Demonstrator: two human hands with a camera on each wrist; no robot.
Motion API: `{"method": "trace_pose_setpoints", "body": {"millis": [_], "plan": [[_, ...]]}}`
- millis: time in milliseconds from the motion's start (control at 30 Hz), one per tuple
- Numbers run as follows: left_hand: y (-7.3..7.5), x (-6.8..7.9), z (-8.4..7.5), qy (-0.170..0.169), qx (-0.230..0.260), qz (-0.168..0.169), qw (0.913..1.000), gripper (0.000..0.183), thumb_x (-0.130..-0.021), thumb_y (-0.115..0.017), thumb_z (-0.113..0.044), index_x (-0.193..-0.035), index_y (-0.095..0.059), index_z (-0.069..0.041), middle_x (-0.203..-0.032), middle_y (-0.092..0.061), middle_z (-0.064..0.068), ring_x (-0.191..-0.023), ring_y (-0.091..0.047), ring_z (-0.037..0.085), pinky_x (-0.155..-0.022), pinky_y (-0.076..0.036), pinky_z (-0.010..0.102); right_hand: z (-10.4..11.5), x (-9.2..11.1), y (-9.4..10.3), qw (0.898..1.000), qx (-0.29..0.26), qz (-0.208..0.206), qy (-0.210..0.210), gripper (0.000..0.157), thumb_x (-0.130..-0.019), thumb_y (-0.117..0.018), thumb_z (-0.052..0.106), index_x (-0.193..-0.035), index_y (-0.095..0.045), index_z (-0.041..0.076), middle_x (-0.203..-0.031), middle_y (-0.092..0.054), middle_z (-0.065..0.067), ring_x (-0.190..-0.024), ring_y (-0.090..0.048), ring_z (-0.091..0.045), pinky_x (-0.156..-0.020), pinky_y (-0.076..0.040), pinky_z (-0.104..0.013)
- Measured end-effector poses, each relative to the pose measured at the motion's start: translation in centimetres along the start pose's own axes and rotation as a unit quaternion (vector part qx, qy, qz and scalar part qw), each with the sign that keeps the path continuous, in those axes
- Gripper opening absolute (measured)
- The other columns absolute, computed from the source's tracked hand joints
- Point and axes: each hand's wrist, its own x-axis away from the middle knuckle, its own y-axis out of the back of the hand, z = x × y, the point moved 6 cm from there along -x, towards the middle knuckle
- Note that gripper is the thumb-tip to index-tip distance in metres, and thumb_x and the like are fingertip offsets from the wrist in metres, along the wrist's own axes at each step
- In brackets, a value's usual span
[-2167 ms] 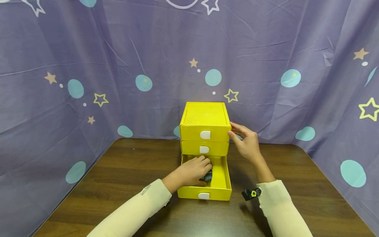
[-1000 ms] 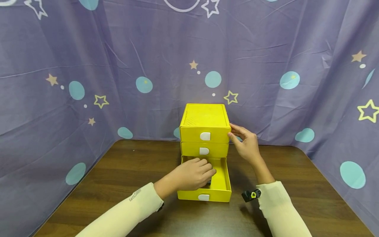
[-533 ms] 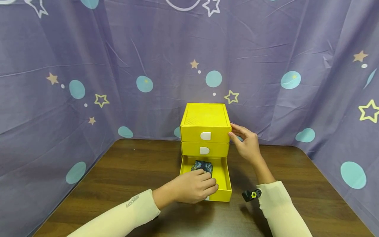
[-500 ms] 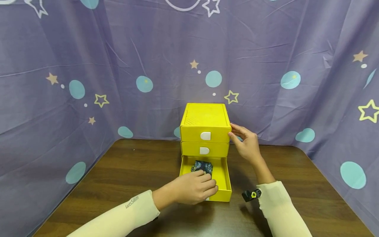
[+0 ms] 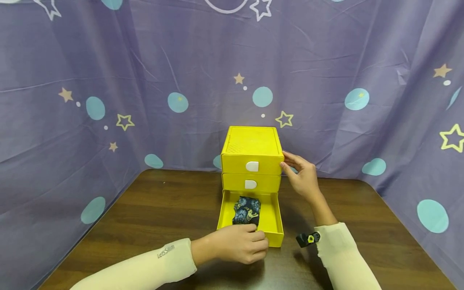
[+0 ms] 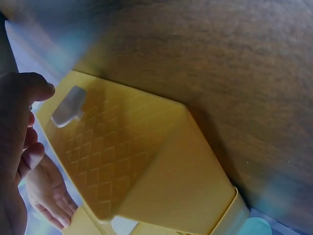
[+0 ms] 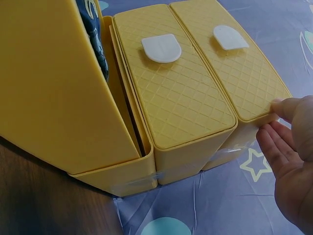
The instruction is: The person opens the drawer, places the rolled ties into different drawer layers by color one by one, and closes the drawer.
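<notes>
A yellow three-drawer cabinet (image 5: 251, 139) stands on the table, its bottom drawer (image 5: 271, 215) pulled out. In that drawer lies a folded dark blue patterned cloth (image 5: 247, 210), seen edge-on in the right wrist view. My left hand (image 5: 241, 243) is at the bottom drawer's front with loosely bent fingers and hides its handle in the head view. In the left wrist view, the left thumb (image 6: 41, 87) is beside the white handle (image 6: 70, 106), with a gap between them. My right hand (image 5: 302, 175) holds the cabinet's upper right corner, thumb at the front and fingers along the side.
Two upper drawers (image 7: 183, 93) are closed, each with a white tab handle. Behind the brown wooden table (image 5: 174, 209) hangs a purple curtain (image 5: 203, 60) with stars and dots. A black strap piece (image 5: 307, 239) sticks out from the right cuff.
My left hand has come out of the bottom drawer toward me, down to its front, and has left the cloth, which now shows almost whole. My right hand keeps its place.
</notes>
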Motion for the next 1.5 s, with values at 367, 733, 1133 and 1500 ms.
{"method": "trace_pose_setpoints", "body": {"millis": [367, 733, 1133, 1500], "plan": [[-1.5, 0.3, -1.6, -0.023, -0.019, 0.027, 0.9992, 0.033, -0.107, -0.039, -0.019, -0.098, -0.069, -0.029, -0.099, -0.056, -0.010, -0.089, -0.053, 0.009, -0.073, -0.044, 0.023, -0.1, 0.3, 0.1, 1.000, -0.003, -0.004, -0.005, 0.036, -0.089, -0.069, -0.016, -0.124, -0.063, -0.018, -0.115, -0.069, -0.031, -0.097, -0.069, -0.046, -0.088, -0.057, -0.022], [-1.9, 0.7, -1.6, -0.041, -0.032, 0.068, 0.9963, 0.031, -0.106, -0.046, -0.018, -0.094, -0.072, -0.030, -0.097, -0.056, -0.010, -0.091, -0.051, 0.010, -0.074, -0.042, 0.022, 0.0, 0.1, 0.2, 1.000, -0.006, -0.003, -0.004, 0.036, -0.090, -0.068, -0.017, -0.126, -0.063, -0.018, -0.116, -0.068, -0.031, -0.098, -0.070, -0.043, -0.089, -0.057, -0.022], [-1.7, 0.7, -1.6, -0.041, -0.029, 0.064, 0.9967, 0.032, -0.104, -0.048, -0.017, -0.089, -0.073, -0.031, -0.093, -0.055, -0.010, -0.090, -0.052, 0.012, -0.074, -0.042, 0.023, 0.0, 0.1, 0.1, 1.000, -0.006, -0.004, -0.001, 0.036, -0.090, -0.068, -0.016, -0.125, -0.063, -0.018, -0.115, -0.069, -0.031, -0.097, -0.069, -0.047, -0.088, -0.056, -0.020], [-1.8, 0.8, -1.4, -0.035, -0.025, 0.053, 0.9977, 0.033, -0.105, -0.047, -0.018, -0.088, -0.073, -0.031, -0.093, -0.056, -0.009, -0.087, -0.051, 0.013, -0.073, -0.042, 0.023, -0.1, 0.0, 0.0, 1.000, -0.010, -0.004, -0.002, 0.036, -0.089, -0.069, -0.016, -0.125, -0.063, -0.018, -0.116, -0.069, -0.030, -0.097, -0.069, -0.046, -0.088, -0.057, -0.020]]}}
